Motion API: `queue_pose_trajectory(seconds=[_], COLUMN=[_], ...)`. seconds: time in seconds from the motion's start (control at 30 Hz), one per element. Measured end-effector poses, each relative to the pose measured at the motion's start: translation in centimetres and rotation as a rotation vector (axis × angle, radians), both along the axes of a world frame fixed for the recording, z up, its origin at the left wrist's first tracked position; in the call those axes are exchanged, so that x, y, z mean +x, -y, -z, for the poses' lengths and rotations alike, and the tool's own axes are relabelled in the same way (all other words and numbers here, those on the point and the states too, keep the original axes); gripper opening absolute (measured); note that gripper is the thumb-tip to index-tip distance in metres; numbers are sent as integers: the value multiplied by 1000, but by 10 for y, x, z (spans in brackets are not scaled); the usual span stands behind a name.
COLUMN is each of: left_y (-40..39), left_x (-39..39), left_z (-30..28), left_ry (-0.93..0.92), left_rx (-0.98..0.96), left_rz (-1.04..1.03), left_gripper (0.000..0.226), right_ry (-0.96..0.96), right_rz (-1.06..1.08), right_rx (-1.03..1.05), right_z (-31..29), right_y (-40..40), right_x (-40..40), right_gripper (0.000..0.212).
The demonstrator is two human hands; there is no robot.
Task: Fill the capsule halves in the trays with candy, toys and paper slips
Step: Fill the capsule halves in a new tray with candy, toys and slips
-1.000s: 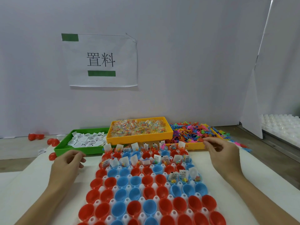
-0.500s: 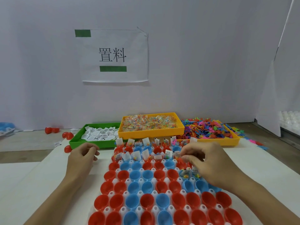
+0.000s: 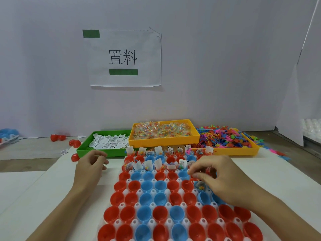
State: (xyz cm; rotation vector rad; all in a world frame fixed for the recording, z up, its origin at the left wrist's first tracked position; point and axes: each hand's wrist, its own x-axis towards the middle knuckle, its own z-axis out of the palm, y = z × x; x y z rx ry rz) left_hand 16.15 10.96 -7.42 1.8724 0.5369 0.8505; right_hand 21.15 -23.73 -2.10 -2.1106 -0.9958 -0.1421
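The white tray (image 3: 175,221) of red and blue capsule halves (image 3: 145,213) lies on the worktop (image 3: 43,197); only the two far rows hold paper slips and candy. The right hand (image 3: 224,178) hovers over the third row, fingers curled; an orange toy (image 3: 190,181) shows at its fingertips, apparently pinched. The left hand (image 3: 90,164) rests beside the tray, its grip loosely curled; contents cannot be determined. Behind stand the green slip tray (image 3: 83,150), the candy tray (image 3: 165,140) and the toy tray (image 3: 243,151).
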Motion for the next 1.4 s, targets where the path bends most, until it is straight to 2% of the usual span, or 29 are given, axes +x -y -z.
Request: queue_pose_trajectory(seconds=[0.17,0.4,0.57,0.87,1.17,1.4], left_y=[2,3,3,3,4,4], left_x=[-1,-2,-3,-3,-4,-2], left_z=[-1,-2,-3,-3,-4,-3], left_ry=[-11,-24,-22,-19,-24,-21], left_rx=[-3,-10,-15,-14,-4,-1], left_rz=[5,18,28,22,19,20], left_gripper=[22,21,21,22,20,22], right_ry=[43,69,76,53,108,89], right_rz=[-11,-62,-64,-29,0,99], right_rx=[-40,-155,-283,-375,-338,-145], right_z=[1,-2,-5,-6,-7,-23], right_y=[-2,-12,-21,-29,-26,-19], right_x=[0,3,9,20,27,45], right_gripper=[32,20,19,18,14,20])
